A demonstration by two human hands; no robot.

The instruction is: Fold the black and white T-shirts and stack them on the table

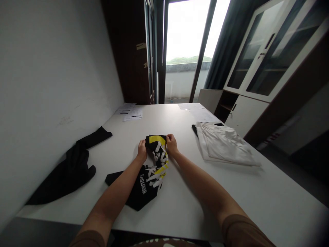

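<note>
A black garment with yellow and white print (144,187) lies bunched on the white table (185,206) between my forearms. My left hand (142,150) is closed on the left corner of its far edge. On the right corner of that same edge, my right hand (171,144) is closed too. The far edge is lifted and stretched between both hands, with a yellow band showing. White lettering is visible on the near part, which rests on the table. My fingertips are partly hidden by the cloth.
Black clothing (69,171) lies crumpled at the left, by the wall. Folded white cloth (226,144) sits at the right over something black. Paper sheets (133,114) lie at the far left, and more papers (196,111) at the far right. A glass-door cabinet (264,58) stands beyond the right side.
</note>
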